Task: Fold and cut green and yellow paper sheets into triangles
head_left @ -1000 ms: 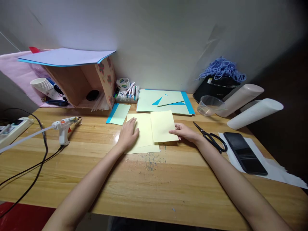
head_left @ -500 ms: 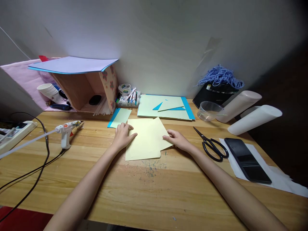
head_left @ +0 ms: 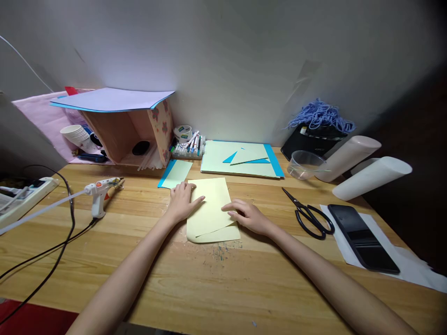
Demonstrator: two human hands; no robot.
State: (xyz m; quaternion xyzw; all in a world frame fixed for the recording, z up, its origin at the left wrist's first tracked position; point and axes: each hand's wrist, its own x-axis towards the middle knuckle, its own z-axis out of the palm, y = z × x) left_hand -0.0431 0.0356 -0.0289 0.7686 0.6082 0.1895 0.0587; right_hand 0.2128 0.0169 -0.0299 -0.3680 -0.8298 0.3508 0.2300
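Observation:
A pale yellow sheet of paper (head_left: 211, 204) lies on the wooden table in front of me, with two layers showing and their lower edges out of line. My left hand (head_left: 182, 201) rests flat along its left edge, thumb stretched onto the paper and fingers spread beyond it. On the right edge lies my right hand (head_left: 247, 216), its index finger and thumb on top of the paper, slightly apart; the other fingers are curled and partly hidden. Just behind my left hand is a smaller yellow-and-blue piece of paper (head_left: 177, 173).
Stacked yellow and blue sheets (head_left: 213, 156) lie at the back. Black-handled scissors (head_left: 309, 216) and a phone (head_left: 361, 237) are on the right, near two white rolls (head_left: 373, 177). A glue gun (head_left: 99, 197) with its cord stands left, before an open box (head_left: 162, 125).
The upper layer of yellow paper, which stuck out to the right at an angle, now lies over the lower one. My right hand has moved left onto it; my left hand stays on the left edge.

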